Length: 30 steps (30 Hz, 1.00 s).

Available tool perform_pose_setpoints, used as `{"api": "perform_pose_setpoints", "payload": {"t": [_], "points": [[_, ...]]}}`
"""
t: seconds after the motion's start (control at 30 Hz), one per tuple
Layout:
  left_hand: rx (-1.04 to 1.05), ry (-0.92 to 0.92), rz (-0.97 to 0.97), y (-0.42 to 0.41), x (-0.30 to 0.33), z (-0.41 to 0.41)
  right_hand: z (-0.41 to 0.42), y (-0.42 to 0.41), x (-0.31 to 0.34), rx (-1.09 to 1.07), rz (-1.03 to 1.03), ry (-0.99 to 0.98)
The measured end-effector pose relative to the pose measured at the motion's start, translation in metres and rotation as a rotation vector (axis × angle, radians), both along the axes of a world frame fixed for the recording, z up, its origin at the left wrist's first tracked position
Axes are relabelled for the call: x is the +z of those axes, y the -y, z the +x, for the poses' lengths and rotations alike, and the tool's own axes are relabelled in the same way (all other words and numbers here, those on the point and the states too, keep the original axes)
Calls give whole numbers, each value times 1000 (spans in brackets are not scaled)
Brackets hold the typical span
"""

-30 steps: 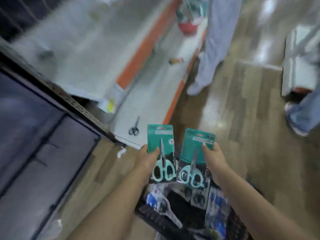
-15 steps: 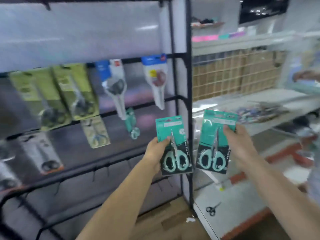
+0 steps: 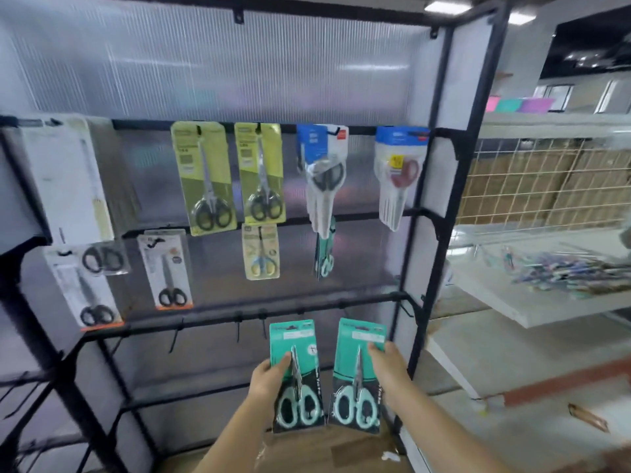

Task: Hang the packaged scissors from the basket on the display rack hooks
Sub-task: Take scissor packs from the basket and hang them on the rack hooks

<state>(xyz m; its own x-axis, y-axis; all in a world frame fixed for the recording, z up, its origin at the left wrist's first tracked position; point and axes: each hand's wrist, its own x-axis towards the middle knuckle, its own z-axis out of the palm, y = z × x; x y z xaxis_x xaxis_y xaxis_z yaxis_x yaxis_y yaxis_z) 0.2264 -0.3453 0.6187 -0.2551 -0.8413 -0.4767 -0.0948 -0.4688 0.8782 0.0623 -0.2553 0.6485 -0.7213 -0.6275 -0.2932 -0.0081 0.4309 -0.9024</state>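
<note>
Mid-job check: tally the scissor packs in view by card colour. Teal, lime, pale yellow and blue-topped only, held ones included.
Teal packs: 3
Lime packs: 2
Pale yellow pack: 1
Blue-topped packs: 2
Total: 8

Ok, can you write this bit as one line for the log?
left hand: holds teal carded scissors pack | right hand: holds second teal pack | black rack hooks: not yet reached

Left hand [image 3: 269, 375] is gripping one teal scissors pack [image 3: 295, 373], right hand [image 3: 389, 368] is gripping a second teal pack [image 3: 356, 373], both upright, side by side, just below the display rack [image 3: 423, 213] bar carrying empty hooks [image 3: 238, 327].
</note>
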Motion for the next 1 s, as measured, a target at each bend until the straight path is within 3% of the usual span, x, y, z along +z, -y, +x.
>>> {"api": "perform_pose_setpoints", "payload": {"t": [0.53, 1.0], "points": [[-9, -73, -226, 85, 67, -45, -36, 91, 90, 75, -217, -262], [130, -30, -160, 109, 34, -88, -115, 141, 42, 216, -198, -245]]}}
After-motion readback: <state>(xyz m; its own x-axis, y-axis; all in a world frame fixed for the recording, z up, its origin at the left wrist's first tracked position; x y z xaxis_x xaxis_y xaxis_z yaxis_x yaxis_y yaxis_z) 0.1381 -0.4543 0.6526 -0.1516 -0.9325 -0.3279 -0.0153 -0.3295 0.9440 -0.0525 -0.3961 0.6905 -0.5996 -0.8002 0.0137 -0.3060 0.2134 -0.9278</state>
